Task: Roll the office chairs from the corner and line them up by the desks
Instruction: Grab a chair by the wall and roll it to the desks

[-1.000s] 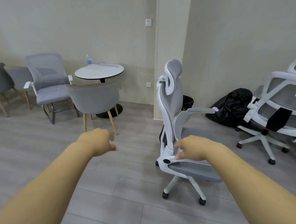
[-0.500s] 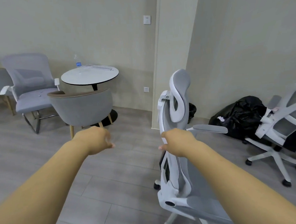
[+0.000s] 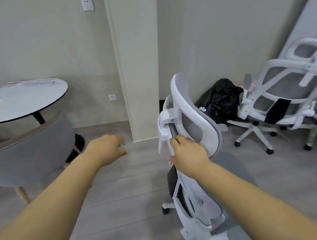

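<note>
A white-framed office chair (image 3: pixel 198 202) with grey mesh stands just in front of me on the right, its back turned toward me. My right hand (image 3: pixel 188 155) grips the top of its backrest frame, right below the headrest (image 3: pixel 196 115), with the fingers curled over the edge. My left hand (image 3: pixel 107 150) hovers over the floor to the left of the chair, fingers loosely curled, holding nothing. A second white office chair (image 3: pixel 282 97) leans tilted in the right corner, and another headrest (image 3: pixel 307 51) shows behind it.
A black plastic bag (image 3: pixel 221 97) lies on the floor between the two chairs by the wall. A wall pillar (image 3: pixel 137 65) juts out straight ahead. On the left are a round white table (image 3: pixel 22 98) and a grey tub chair (image 3: pixel 29 151) with wooden legs.
My right hand rose from the chair's armrest to the top of the backrest and took hold there. The chair now stands much nearer to me. My left hand stayed free.
</note>
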Demonstrator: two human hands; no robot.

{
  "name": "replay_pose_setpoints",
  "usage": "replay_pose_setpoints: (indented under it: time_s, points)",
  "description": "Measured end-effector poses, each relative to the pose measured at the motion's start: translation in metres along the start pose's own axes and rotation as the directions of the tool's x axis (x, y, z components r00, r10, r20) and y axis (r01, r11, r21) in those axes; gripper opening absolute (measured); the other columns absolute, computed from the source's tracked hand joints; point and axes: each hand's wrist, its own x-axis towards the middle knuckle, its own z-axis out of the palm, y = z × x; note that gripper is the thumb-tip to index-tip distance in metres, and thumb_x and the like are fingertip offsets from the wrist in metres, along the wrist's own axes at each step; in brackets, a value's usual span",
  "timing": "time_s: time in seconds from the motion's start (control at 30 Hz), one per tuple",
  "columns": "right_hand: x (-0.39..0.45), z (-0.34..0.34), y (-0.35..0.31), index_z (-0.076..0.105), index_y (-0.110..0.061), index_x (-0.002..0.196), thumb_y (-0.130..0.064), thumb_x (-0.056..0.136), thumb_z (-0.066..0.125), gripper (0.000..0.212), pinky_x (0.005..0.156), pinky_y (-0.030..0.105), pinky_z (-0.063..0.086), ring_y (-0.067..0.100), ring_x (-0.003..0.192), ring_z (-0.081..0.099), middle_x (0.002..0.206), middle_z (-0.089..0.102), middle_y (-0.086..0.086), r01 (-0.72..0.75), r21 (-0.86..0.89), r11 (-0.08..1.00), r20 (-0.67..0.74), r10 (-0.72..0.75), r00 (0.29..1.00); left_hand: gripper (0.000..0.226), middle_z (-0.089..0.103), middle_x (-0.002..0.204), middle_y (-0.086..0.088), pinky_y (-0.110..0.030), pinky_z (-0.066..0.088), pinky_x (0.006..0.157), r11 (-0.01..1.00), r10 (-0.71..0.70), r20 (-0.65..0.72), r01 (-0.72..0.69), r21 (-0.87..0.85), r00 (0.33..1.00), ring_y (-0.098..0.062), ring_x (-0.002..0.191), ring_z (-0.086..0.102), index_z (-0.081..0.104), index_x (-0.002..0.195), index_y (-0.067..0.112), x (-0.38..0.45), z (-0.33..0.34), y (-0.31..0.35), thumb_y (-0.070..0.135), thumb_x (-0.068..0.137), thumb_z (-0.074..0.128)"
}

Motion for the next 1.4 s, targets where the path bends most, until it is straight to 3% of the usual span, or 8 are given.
replay_pose_setpoints:
  time_s: [0.17, 0.3, 0.37, 0.57, 0.7, 0.83, 1.17, 1.4]
  points:
    - [0.003, 0.009, -0.006, 0.036, -0.009, 0.133, -0.022, 0.089, 0.052, 0.049, 0.077, 0.040, 0.049, 0.031, 0.105, 0.054, 0.127, 0.049, 0.009, -0.154, 0.026, 0.988, 0.032, 0.153, 0.988, 0.039, 0.057, 0.127, 0.005, -0.036, 0.044, 0.091, 0.964, 0.266, -0.014, -0.265, 0.031, 0.964, -0.020, 0.117, 0.050, 0.052, 0.124, 0.029, 0.073, -0.010, 0.007, 0.042, 0.088, 0.055]
    - [-0.012, 0.011, -0.006, 0.061, -0.001, 0.110, -0.009, 0.054, 0.081, 0.060, 0.048, 0.037, 0.055, 0.033, 0.069, 0.066, 0.098, 0.067, 0.014, -0.202, 0.037, 0.979, -0.025, 0.203, 0.979, 0.045, 0.045, 0.139, 0.001, -0.037, 0.041, 0.092, 0.903, 0.428, -0.059, -0.430, -0.025, 0.902, -0.023, 0.122, 0.046, 0.043, 0.135, 0.026, 0.111, -0.004, 0.027, 0.026, 0.091, 0.054]
    - [-0.026, 0.012, -0.004, 0.065, -0.003, 0.103, -0.008, 0.045, 0.085, 0.061, 0.043, 0.036, 0.054, 0.031, 0.064, 0.066, 0.093, 0.069, 0.013, -0.217, 0.060, 0.974, -0.069, 0.221, 0.973, 0.053, 0.039, 0.142, -0.001, -0.041, 0.043, 0.094, 0.858, 0.502, -0.111, -0.510, -0.057, 0.858, -0.027, 0.125, 0.042, 0.039, 0.138, 0.025, 0.124, 0.000, 0.038, 0.019, 0.089, 0.057]
    - [-0.085, 0.006, -0.006, 0.063, -0.017, 0.113, -0.010, 0.050, 0.085, 0.067, 0.050, 0.030, 0.055, 0.023, 0.080, 0.069, 0.111, 0.069, -0.004, -0.322, 0.125, 0.938, -0.062, 0.332, 0.941, 0.062, 0.040, 0.143, -0.003, -0.042, 0.037, 0.102, 0.717, 0.675, -0.181, -0.694, -0.066, 0.715, -0.029, 0.132, 0.032, 0.047, 0.133, 0.018, 0.126, 0.013, 0.071, 0.011, 0.076, 0.072]
    - [-0.121, 0.003, -0.005, 0.058, -0.018, 0.120, -0.010, 0.063, 0.080, 0.061, 0.069, 0.037, 0.055, 0.029, 0.090, 0.065, 0.111, 0.067, 0.001, -0.483, 0.129, 0.866, -0.038, 0.492, 0.870, 0.057, 0.058, 0.127, -0.006, -0.044, 0.042, 0.098, 0.575, 0.801, -0.177, -0.817, -0.033, 0.571, -0.031, 0.121, 0.047, 0.060, 0.120, 0.016, 0.113, 0.026, 0.082, 0.017, 0.067, 0.080]
    - [-0.151, 0.004, -0.003, 0.057, -0.015, 0.122, -0.028, 0.078, 0.071, 0.048, 0.086, 0.036, 0.047, 0.031, 0.103, 0.058, 0.115, 0.062, 0.006, -0.626, 0.128, 0.769, -0.057, 0.636, 0.770, 0.054, 0.067, 0.113, -0.007, -0.044, 0.042, 0.090, 0.481, 0.857, -0.223, -0.876, 0.023, 0.465, -0.033, 0.104, 0.058, 0.065, 0.113, 0.015, 0.090, 0.036, 0.083, 0.021, 0.062, 0.084]
    - [-0.199, 0.000, -0.032, 0.050, -0.013, 0.126, -0.041, 0.088, 0.057, 0.048, 0.097, 0.030, 0.034, 0.023, 0.119, 0.040, 0.123, 0.051, 0.004, -0.756, 0.181, 0.629, -0.014, 0.770, 0.638, 0.047, 0.062, 0.123, -0.010, -0.041, 0.041, 0.095, 0.493, 0.828, -0.278, -0.868, -0.055, 0.487, -0.034, 0.113, 0.053, 0.061, 0.121, 0.013, 0.013, 0.050, 0.074, 0.016, 0.076, 0.073]
    - [-0.257, -0.010, -0.076, 0.051, -0.013, 0.126, -0.039, 0.087, 0.060, 0.048, 0.096, 0.033, 0.037, 0.024, 0.116, 0.044, 0.123, 0.053, 0.005, -0.830, 0.204, 0.519, -0.006, 0.849, 0.529, 0.048, 0.066, 0.114, -0.014, -0.055, 0.040, 0.096, 0.429, 0.855, -0.300, -0.902, -0.051, 0.423, -0.037, 0.104, 0.059, 0.065, 0.114, 0.010, -0.045, 0.063, 0.070, 0.011, 0.068, 0.078]
